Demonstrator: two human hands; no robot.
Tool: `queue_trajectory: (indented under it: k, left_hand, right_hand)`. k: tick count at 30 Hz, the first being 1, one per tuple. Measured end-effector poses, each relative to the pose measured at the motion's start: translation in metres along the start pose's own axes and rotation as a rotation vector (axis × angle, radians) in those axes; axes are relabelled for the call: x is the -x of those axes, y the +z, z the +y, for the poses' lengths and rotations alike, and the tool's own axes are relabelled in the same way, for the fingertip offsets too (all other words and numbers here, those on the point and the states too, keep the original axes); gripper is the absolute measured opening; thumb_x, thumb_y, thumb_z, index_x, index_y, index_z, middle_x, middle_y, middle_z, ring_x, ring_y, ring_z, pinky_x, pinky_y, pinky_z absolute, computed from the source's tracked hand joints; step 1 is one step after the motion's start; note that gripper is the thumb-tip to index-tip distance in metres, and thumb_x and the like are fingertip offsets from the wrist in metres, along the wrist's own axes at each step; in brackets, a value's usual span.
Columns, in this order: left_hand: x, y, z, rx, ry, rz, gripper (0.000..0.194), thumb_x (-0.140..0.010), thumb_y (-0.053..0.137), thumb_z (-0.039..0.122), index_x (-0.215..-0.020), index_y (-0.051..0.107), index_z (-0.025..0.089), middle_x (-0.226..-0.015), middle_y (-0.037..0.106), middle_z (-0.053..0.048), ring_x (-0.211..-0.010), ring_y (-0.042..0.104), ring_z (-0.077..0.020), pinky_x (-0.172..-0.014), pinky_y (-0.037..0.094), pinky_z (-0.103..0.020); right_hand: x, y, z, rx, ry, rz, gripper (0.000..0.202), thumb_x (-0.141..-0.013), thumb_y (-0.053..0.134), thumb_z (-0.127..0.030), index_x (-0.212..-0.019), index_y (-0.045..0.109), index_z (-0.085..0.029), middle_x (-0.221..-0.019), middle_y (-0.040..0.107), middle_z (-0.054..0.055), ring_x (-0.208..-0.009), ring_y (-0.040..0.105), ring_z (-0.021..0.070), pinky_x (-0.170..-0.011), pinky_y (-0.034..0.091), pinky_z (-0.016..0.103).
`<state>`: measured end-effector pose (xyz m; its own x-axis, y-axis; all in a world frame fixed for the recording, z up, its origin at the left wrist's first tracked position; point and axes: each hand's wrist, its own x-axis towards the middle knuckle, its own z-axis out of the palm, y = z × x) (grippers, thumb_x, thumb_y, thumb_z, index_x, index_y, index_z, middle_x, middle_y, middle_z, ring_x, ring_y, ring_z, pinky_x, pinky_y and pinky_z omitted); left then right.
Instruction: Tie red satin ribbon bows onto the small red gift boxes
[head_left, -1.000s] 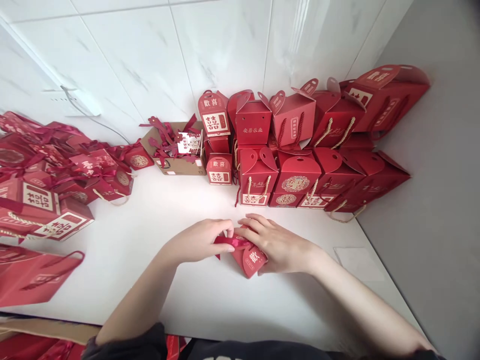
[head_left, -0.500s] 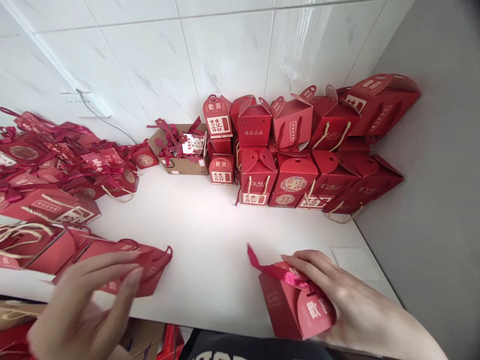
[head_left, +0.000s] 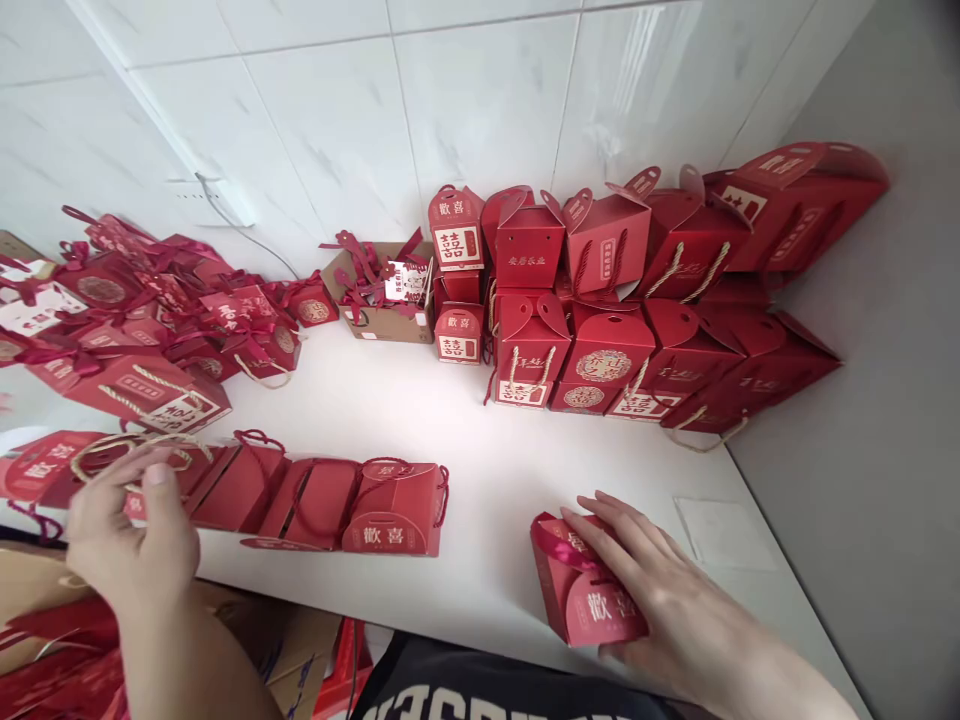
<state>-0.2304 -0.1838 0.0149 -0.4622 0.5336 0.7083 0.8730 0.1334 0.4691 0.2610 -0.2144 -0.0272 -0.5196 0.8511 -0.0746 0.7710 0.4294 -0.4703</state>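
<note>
My right hand [head_left: 637,575] is wrapped around a small red gift box [head_left: 600,610] with a pink satin ribbon [head_left: 566,550] across its top. The box rests on or just above the white table near its front edge. To the left, my left hand [head_left: 135,525] hovers over a row of red gift boxes, its thumb and loosely bent fingers apart with nothing visibly held. Just behind its fingers shows a beige rope handle [head_left: 184,455]. At the right end of that row sits a box with dark red cord handles [head_left: 394,510].
Red gift boxes [head_left: 611,350] stand stacked in two layers by the tiled wall. A cardboard box [head_left: 390,325] holds ribbons and tags. Ribboned boxes [head_left: 139,375] are piled at the left. A grey panel [head_left: 885,420] bounds the right side.
My left hand has moved left along the row, uncovering the boxes at its right end. The ribboned box in my right hand has turned slightly, and its ribbon end no longer sticks up. The view has shifted left.
</note>
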Motion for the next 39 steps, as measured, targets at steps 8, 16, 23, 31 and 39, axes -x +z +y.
queue_trajectory:
  k: [8, 16, 23, 31, 39]
  left_hand:
    - [0.006, 0.009, 0.002, -0.220, -0.016, -0.147, 0.038, -0.089, 0.045, 0.049, -0.113, 0.066, 0.029, -0.123, 0.068, -0.004, -0.121, 0.060, -0.0296, -0.106, 0.045, -0.049]
    - [0.009, 0.028, 0.020, -0.262, -0.264, -0.126, 0.032, -0.077, 0.061, 0.052, -0.101, 0.069, 0.032, -0.112, 0.073, -0.001, -0.108, 0.066, -0.0328, -0.097, 0.051, -0.052]
    - [0.009, 0.073, 0.030, -0.065, -0.092, -0.184, 0.027, -0.084, 0.057, 0.038, -0.098, 0.071, 0.019, -0.109, 0.072, -0.007, -0.106, 0.066, -0.0300, -0.098, 0.048, -0.045]
    - [-0.036, 0.164, 0.043, 0.059, -0.066, -0.155, 0.016, -0.080, 0.058, 0.030, -0.090, 0.067, 0.020, -0.105, 0.068, -0.007, -0.107, 0.060, -0.0252, -0.103, 0.041, -0.039]
    - [-0.073, 0.237, 0.067, 0.060, -0.190, -0.147, 0.019, -0.087, 0.055, 0.030, -0.098, 0.065, 0.018, -0.115, 0.063, -0.013, -0.116, 0.053, -0.0303, -0.107, 0.032, -0.048]
  right_hand:
    - [-0.061, -0.072, -0.058, -0.021, -0.215, -0.049, 0.079, -0.082, 0.069, -0.047, -0.148, 0.037, -0.019, -0.152, 0.039, 0.020, -0.139, 0.039, 0.0366, -0.107, 0.043, 0.054]
    - [-0.165, 0.013, -0.150, 0.231, -0.857, 0.108, 0.075, -0.087, 0.059, -0.057, -0.151, 0.030, -0.031, -0.159, 0.019, 0.020, -0.141, 0.027, 0.0473, -0.103, 0.034, 0.068]
    - [-0.190, 0.048, -0.130, 0.487, -0.845, 0.046, 0.048, -0.095, 0.054, -0.037, -0.141, 0.047, -0.026, -0.158, 0.028, 0.017, -0.140, 0.032, 0.0418, -0.103, 0.033, 0.070]
    - [-0.263, 0.019, -0.081, 0.544, -0.813, 0.101, 0.044, -0.100, 0.041, -0.020, -0.142, 0.045, -0.030, -0.157, 0.034, 0.014, -0.140, 0.035, 0.0375, -0.103, 0.034, 0.068]
    - [-0.320, -0.001, -0.047, 0.606, -0.715, 0.148, 0.044, -0.099, 0.045, -0.026, -0.142, 0.046, -0.026, -0.152, 0.040, 0.017, -0.139, 0.035, 0.0377, -0.107, 0.029, 0.065]
